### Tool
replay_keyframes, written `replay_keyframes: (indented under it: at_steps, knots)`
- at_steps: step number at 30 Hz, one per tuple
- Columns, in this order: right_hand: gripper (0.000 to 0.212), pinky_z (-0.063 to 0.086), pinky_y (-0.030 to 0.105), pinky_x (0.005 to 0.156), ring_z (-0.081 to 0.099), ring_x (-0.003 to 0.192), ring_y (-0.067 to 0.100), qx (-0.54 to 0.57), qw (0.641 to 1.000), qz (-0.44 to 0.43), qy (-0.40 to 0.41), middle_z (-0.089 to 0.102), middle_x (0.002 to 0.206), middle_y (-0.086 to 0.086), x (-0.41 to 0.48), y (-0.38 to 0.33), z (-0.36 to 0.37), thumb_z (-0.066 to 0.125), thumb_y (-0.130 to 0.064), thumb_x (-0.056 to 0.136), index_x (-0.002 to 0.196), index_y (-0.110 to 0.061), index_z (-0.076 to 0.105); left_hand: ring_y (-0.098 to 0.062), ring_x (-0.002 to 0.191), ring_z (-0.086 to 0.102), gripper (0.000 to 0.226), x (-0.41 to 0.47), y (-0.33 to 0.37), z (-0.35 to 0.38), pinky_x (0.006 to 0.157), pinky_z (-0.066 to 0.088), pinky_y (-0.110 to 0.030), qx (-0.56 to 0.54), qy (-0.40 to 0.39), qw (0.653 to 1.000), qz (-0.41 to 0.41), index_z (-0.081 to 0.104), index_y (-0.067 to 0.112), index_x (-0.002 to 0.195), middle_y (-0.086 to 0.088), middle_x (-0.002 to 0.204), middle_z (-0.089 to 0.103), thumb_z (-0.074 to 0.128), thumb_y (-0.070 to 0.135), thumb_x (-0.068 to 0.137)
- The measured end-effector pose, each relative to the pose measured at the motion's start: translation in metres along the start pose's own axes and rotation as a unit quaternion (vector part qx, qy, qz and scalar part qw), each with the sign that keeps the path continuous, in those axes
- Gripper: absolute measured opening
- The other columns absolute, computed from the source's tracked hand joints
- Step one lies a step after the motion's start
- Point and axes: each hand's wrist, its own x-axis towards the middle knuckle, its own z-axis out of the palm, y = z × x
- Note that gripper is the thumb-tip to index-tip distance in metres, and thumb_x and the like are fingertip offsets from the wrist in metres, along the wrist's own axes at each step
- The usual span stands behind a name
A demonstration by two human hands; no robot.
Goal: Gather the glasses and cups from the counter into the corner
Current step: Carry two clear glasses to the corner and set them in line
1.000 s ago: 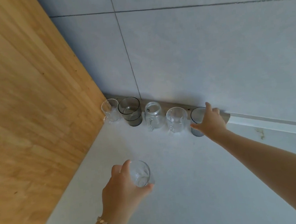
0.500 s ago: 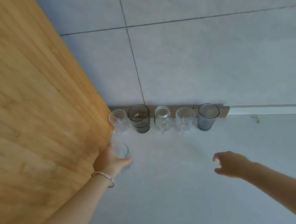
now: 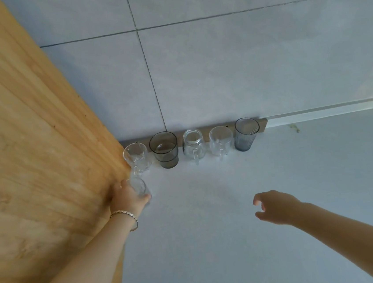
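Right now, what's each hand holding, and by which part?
Left hand wraps the side wall of a small clear glass tumbler. Right hand is open and holds nothing.

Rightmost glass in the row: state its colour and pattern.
The rightmost glass is smoky blue-grey with vertical ribs, seen in the head view.

The left hand (image 3: 127, 197) is covering the near side of a small clear glass (image 3: 139, 187), so its base is not showing. The wooden panel (image 3: 33, 157) beside this hand is running out of frame. The right forearm is being cut off by the edge.
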Motion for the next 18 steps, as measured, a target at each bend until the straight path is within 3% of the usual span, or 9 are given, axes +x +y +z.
replay_keyframes:
  at_steps: [3, 5, 8, 10, 14, 18]
  knots:
    - [0.041, 0.043, 0.03, 0.097, 0.053, 0.119, 0.017, -0.001, 1.0, 0.002, -0.003, 0.056, 0.128, -0.002, -0.001, -0.002, 0.0, 0.049, -0.037, 0.091, 0.13, -0.026, 0.048, -0.035, 0.114, 0.052, 0.071, -0.007, -0.001, 0.0, 0.092, 0.05, -0.04, 0.04, -0.007, 0.999, -0.004, 0.043, 0.001, 0.127, -0.019, 0.128, 0.044, 0.073, 0.036, 0.073]
    - [0.041, 0.042, 0.03, 0.097, 0.053, 0.119, 0.017, 0.002, 1.0, -0.001, -0.001, 0.057, 0.128, -0.001, -0.003, -0.002, 0.001, 0.049, -0.037, 0.091, 0.13, -0.025, 0.048, -0.036, 0.113, 0.054, 0.074, -0.012, 0.002, 0.0, 0.09, 0.049, -0.039, 0.126, -0.003, 0.992, 0.001, 0.038, -0.001, 0.132, -0.019, 0.129, 0.043, 0.065, 0.043, 0.079]
    - [0.041, 0.043, 0.031, 0.096, 0.054, 0.119, 0.018, 0.017, 1.0, -0.008, 0.001, 0.057, 0.128, -0.001, -0.009, 0.004, 0.0, 0.049, -0.036, 0.091, 0.13, -0.023, 0.048, -0.032, 0.124, 0.041, 0.075, -0.028, 0.015, 0.004, 0.098, 0.042, -0.038, 0.293, 0.034, 0.954, 0.047, 0.029, 0.0, 0.139, -0.017, 0.136, 0.04, 0.049, 0.051, 0.087]
    - [0.042, 0.042, 0.032, 0.097, 0.053, 0.12, 0.019, 0.019, 1.0, -0.012, -0.002, 0.057, 0.129, -0.001, -0.017, 0.017, -0.001, 0.048, -0.036, 0.092, 0.131, -0.022, 0.047, -0.032, 0.128, 0.036, 0.071, -0.043, 0.036, 0.012, 0.101, 0.038, -0.039, 0.317, 0.03, 0.944, 0.083, 0.025, 0.007, 0.141, -0.015, 0.14, 0.035, 0.048, 0.049, 0.088]
    - [0.043, 0.041, 0.033, 0.098, 0.051, 0.123, 0.02, 0.022, 1.0, 0.005, 0.001, 0.055, 0.132, 0.001, -0.044, 0.067, 0.0, 0.047, -0.035, 0.093, 0.134, -0.022, 0.045, -0.028, 0.115, 0.055, 0.036, -0.084, 0.108, 0.048, 0.091, 0.046, -0.036, 0.28, -0.127, 0.932, 0.194, 0.048, 0.013, 0.12, -0.008, 0.125, 0.056, 0.045, 0.035, 0.092]
    - [0.044, 0.039, 0.033, 0.099, 0.049, 0.124, 0.021, 0.043, 0.998, 0.052, -0.002, 0.054, 0.133, 0.002, -0.092, 0.155, 0.008, 0.047, -0.033, 0.093, 0.135, -0.021, 0.043, -0.024, 0.111, 0.058, 0.031, -0.152, 0.205, 0.1, 0.083, 0.044, -0.027, 0.258, -0.211, 0.901, 0.277, 0.055, 0.014, 0.114, -0.004, 0.121, 0.061, 0.045, 0.032, 0.091]
